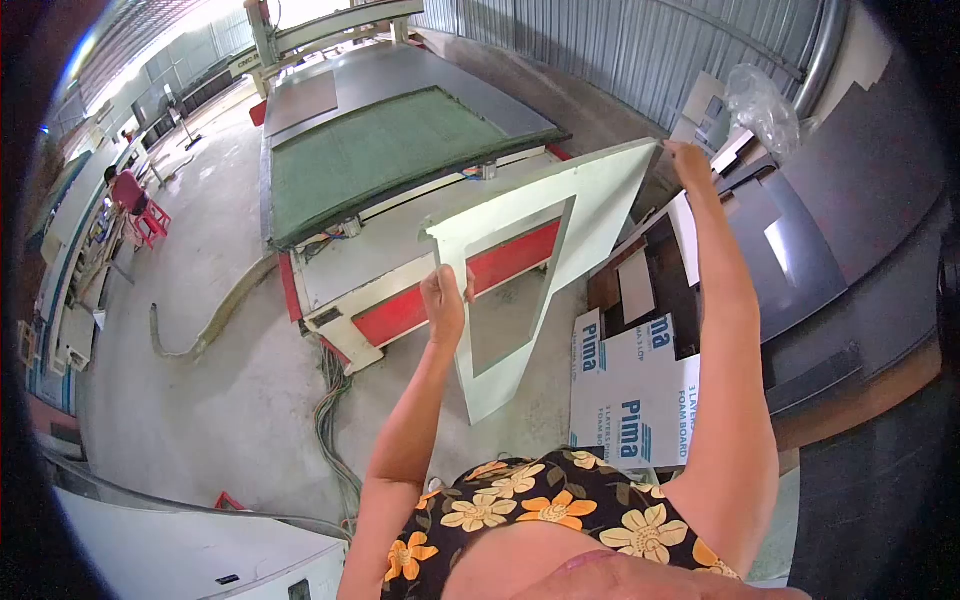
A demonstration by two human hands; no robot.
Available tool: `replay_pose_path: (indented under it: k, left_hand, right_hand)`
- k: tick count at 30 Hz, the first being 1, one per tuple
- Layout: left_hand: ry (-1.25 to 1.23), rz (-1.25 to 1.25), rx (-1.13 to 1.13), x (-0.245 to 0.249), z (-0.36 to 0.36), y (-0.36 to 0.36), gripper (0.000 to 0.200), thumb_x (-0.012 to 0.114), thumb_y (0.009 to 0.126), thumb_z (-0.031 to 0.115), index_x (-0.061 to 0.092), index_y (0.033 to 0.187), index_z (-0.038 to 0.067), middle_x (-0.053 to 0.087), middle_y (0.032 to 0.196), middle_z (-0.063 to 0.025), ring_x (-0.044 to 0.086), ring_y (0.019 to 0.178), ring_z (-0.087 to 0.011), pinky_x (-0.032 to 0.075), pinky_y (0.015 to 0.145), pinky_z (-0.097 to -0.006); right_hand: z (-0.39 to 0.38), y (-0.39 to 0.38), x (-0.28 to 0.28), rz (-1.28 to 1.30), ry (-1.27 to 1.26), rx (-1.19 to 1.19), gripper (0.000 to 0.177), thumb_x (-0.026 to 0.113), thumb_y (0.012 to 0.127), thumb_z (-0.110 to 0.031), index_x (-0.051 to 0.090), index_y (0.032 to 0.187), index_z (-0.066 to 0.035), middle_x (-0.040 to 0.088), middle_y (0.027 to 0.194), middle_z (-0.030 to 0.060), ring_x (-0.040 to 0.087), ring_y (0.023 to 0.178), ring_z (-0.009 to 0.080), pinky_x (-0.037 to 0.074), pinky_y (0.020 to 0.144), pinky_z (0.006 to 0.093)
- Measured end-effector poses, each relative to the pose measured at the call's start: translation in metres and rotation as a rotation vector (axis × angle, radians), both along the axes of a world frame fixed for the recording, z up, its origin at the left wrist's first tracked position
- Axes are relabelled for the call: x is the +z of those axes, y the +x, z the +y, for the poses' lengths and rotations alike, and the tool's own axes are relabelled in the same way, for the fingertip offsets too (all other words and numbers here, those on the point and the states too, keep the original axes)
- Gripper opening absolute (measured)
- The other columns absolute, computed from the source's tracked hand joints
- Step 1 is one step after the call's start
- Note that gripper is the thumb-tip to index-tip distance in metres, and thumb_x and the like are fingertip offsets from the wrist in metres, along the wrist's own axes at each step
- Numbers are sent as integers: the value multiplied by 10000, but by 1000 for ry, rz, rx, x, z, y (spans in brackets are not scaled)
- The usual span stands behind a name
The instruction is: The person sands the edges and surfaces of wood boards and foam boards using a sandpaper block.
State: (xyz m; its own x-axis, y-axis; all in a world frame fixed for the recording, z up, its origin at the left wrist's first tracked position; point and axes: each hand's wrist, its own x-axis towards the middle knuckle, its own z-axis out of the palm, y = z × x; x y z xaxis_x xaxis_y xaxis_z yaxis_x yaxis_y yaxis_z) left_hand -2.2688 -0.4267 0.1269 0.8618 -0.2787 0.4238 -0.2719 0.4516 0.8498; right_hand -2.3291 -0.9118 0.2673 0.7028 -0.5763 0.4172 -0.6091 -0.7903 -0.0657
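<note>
A white board panel [600,205] with a large cut-out window is held up in front of me, tilted, its right end higher than its left. My left hand [445,298] is closed around the narrow left strip of the panel, beside the cut-out. At the panel's upper right corner, my right hand [688,160] grips the edge with its fingers partly hidden. Behind the panel stands a CNC machine [400,170] with a green-grey bed, and its red front stripe [515,258] shows through the cut-out.
Right of me lean stacked boards, among them a Pima foam board sheet [630,400] and dark panels [790,240]. Crumpled clear plastic [762,110] lies near the corrugated wall. A hose [215,325] and cables [335,430] run over the floor. A person [128,192] sits far left on a red stool [150,222].
</note>
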Motion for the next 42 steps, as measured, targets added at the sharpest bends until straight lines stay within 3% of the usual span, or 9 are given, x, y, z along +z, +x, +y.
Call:
replay_pose_path:
  k: [6, 8, 15, 18, 21, 26, 29, 39, 42]
  left_hand:
    - [21, -9, 22, -4, -2, 4, 524, 362, 962, 413, 526, 642, 31, 466, 509, -11, 441, 446, -85, 339, 430, -248]
    - [39, 2, 18, -1, -7, 4, 527, 363, 962, 420, 525, 644, 31, 465, 506, -9, 439, 443, -83, 335, 429, -246]
    - [21, 41, 28, -5, -11, 4, 551, 417, 930, 495, 526, 645, 36, 468, 502, -3, 439, 431, -80, 330, 415, -247]
    - [61, 19, 35, -2, -6, 6, 599, 374, 929, 543, 541, 669, 30, 478, 507, -15, 445, 440, -89, 345, 424, -248]
    - [60, 6, 23, -7, -6, 8, 612, 355, 934, 550, 547, 683, 26, 479, 512, -22, 448, 448, -94, 354, 431, -248]
    - [-18, 46, -7, -9, -9, 10, 534, 447, 921, 494, 544, 662, 37, 489, 513, -4, 449, 430, -76, 335, 411, -234]
    - [-21, 59, -16, -11, -10, 12, 536, 449, 922, 490, 547, 662, 32, 488, 514, -6, 452, 437, -78, 337, 412, -234]
    - [-11, 43, -17, -9, -7, 13, 574, 425, 921, 519, 556, 670, 19, 496, 527, -12, 457, 444, -81, 347, 421, -241]
    - [15, 33, -12, -5, -9, 18, 573, 417, 926, 514, 553, 669, 19, 494, 528, -9, 455, 441, -83, 347, 419, -243]
  right_hand:
    - [133, 0, 6, -537, -165, 704, 416, 430, 814, 3, 599, 1167, -138, 592, 1164, 144, 542, 1107, 300, 427, 947, 372]
    - [209, 0, 14, -182, -85, 652, 406, 428, 820, -4, 572, 1190, -91, 556, 1220, 152, 501, 1159, 309, 375, 1007, 369]
    - [349, 3, 4, -333, -127, 880, 451, 463, 732, 61, 558, 1164, -23, 558, 1200, 179, 514, 1140, 326, 371, 1007, 402]
    - [312, 12, -2, -352, -211, 914, 459, 471, 743, 42, 562, 1176, -78, 563, 1214, 137, 525, 1136, 293, 387, 982, 428]
    - [231, 13, -4, -241, -329, 488, 418, 415, 835, -49, 574, 1193, -197, 574, 1230, 29, 527, 1156, 217, 368, 971, 477]
    - [238, 19, 6, -257, -247, 667, 366, 433, 810, -22, 601, 1133, -59, 618, 1106, 161, 591, 1041, 297, 439, 942, 379]
    - [313, 3, 0, -332, -260, 729, 467, 506, 745, 48, 572, 1179, -112, 573, 1213, 103, 518, 1160, 271, 376, 990, 445]
    - [127, 16, 0, -296, -346, 353, 362, 496, 789, 11, 609, 1109, -115, 621, 1119, 117, 602, 1029, 267, 480, 863, 395]
    - [180, 24, 3, -349, -258, 757, 397, 487, 754, 61, 610, 1104, -84, 620, 1121, 123, 582, 1063, 284, 455, 909, 391]
